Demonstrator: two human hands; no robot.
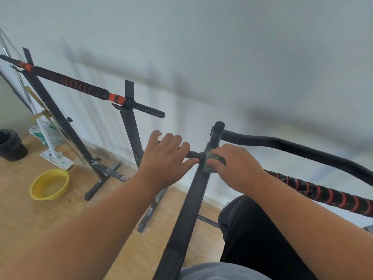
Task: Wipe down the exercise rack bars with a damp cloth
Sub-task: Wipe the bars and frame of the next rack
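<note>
Green cloth, pinched on upright by right hand; left hand wraps bar end beside it. Risk: cloth snagging on bracket.

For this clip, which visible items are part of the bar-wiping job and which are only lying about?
Job:
- green cloth, pressed by the right hand against the near upright
- threaded bar end, gripped by the left hand
- far barbell on its stands

Lying about:
- yellow bowl (may hold rinse water; cannot tell)
- black bin
</note>
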